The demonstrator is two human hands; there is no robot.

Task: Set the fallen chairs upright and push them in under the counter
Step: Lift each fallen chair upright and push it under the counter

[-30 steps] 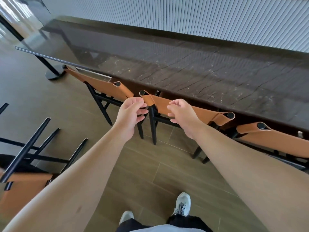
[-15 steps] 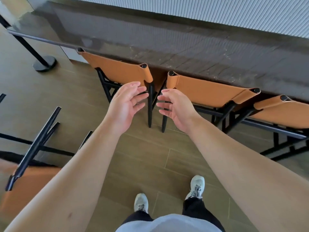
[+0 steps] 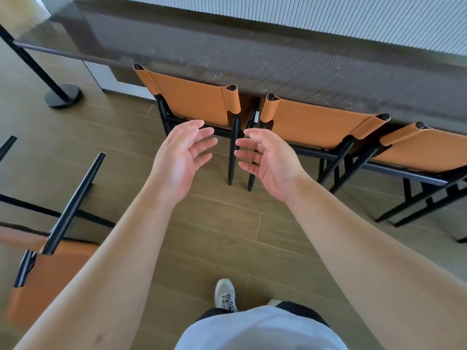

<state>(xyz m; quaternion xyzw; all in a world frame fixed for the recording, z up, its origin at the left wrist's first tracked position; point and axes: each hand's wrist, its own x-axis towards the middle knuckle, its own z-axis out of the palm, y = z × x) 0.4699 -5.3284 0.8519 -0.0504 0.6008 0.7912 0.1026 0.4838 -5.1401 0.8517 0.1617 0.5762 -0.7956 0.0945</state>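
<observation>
Now, hands: your left hand (image 3: 182, 154) and right hand (image 3: 268, 159) hang side by side above the floor (image 3: 222, 231), palms half turned to each other, fingers (image 3: 206, 143) released and loosely bent, holding nothing.
Upright chairs: three tan chairs stand pushed in at the worktop (image 3: 278, 61); the left upright chair (image 3: 194, 103) and middle upright chair (image 3: 318, 122) are just beyond your fingertips, a third upright chair (image 3: 427, 147) to the right.
Fallen chair: the one left to do lies at the lower left edge, its tan panel (image 3: 50, 279) low and its black legs (image 3: 75, 200) slanting upward; part of it is cut off by the frame.
Likely handling: the black frame looks like rigid tube, so expect it to stay stiff and carry some weight; the tan sling looks like leather or similar and would probably give and slip if you pulled on it alone.
Where to take hold: grip the frame, one hand on a leg or rail, the other on the post at the backrest edge, and pivot it up on its feet.
Caution: the floor looks smooth, so the feet may skid as you tip it.
</observation>
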